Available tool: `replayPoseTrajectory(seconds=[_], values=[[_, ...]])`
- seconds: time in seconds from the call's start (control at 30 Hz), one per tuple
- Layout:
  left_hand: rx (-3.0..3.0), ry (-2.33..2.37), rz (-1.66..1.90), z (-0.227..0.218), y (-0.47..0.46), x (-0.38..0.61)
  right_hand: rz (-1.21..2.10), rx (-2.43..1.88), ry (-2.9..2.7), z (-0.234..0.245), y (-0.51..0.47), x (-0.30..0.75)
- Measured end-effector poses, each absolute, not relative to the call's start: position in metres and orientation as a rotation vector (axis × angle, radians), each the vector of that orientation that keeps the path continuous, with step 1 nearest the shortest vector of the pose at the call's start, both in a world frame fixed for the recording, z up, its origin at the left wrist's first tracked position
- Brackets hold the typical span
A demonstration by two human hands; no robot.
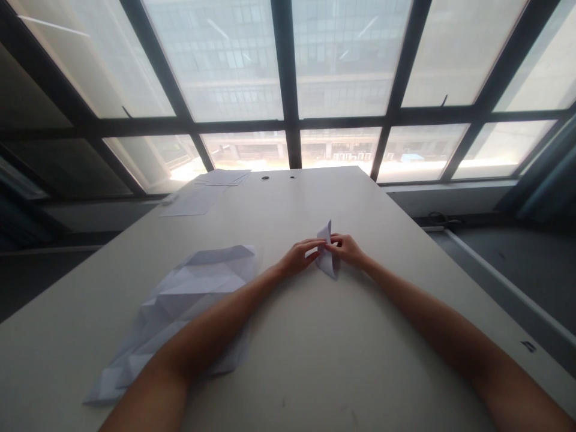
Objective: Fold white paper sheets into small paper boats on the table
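You've got a small folded piece of white paper (327, 262) pinched between both hands, out near the middle of the bench (315, 372). Your left hand (297, 258) closes on the paper's left side, fingers curled around it, and your right hand (345, 249) grips the other side, the two hands nearly meeting at the fold. The paper stands tilted, one point poking up above your fingers and another hanging down below them. To the left of that folded piece, well apart from it, lies a large creased sheet (180, 306) covered in faceted folds, with your left forearm (211, 327) passing over its lower part. Far beyond the folded piece sit a loose sheet (191, 201), a small stack of papers (222, 177) and two small dark round openings (265, 177), with a big gridded window (288, 72) behind them all.
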State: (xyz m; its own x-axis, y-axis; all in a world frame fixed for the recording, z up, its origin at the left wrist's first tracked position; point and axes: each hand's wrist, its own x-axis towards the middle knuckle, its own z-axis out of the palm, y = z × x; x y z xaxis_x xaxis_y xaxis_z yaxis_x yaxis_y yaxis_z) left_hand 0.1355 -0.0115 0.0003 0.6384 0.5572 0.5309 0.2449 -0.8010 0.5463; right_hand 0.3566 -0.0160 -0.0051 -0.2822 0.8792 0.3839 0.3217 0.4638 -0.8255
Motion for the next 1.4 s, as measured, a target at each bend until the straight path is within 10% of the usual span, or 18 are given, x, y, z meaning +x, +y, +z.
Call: replayPoseTrajectory(seconds=[1.4], values=[[1.219,0.793,1.067,0.003,-0.001,0.132,1.153,-1.108,-1.789,-0.001,-0.031,0.338]])
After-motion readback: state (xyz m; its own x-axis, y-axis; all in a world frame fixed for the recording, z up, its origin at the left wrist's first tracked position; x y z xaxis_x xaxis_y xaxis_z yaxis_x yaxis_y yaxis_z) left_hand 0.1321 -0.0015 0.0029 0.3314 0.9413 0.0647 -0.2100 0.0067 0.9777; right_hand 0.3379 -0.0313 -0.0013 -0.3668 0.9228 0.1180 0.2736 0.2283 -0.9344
